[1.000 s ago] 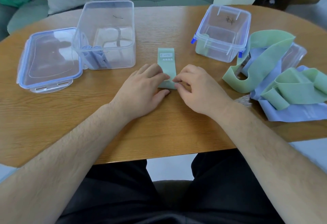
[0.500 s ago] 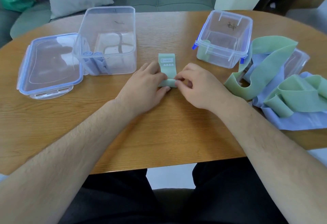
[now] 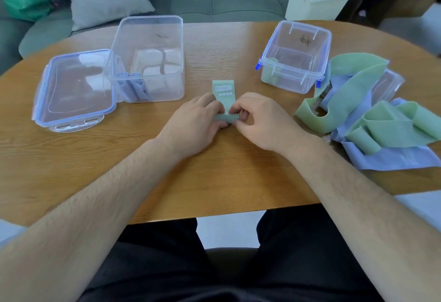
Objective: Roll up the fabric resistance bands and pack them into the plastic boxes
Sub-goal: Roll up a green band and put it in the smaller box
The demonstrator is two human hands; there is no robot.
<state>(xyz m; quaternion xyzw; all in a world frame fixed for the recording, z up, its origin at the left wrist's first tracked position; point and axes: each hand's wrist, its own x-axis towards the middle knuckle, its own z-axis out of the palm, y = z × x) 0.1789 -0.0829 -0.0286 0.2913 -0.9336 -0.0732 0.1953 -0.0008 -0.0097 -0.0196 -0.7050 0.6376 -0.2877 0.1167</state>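
In the middle of the frame, a green band (image 3: 223,95) lies on the wooden desk (image 3: 214,182). Its near end is rolled into a small tube. Its far end lies flat with a white label on top. The left hand (image 3: 193,123) and the right hand (image 3: 260,120) both pinch the rolled end with curled fingers, one at each side. In the upper left stands a big clear box (image 3: 148,39) with blue rolls (image 3: 130,86) inside. A clear lid (image 3: 74,89) lies just beside it. In the upper right is a small clear box (image 3: 286,84) with blue clips and a green roll (image 3: 272,63) in its corner. A pile of loose green and blue bands (image 3: 358,115) lies at the right edge.
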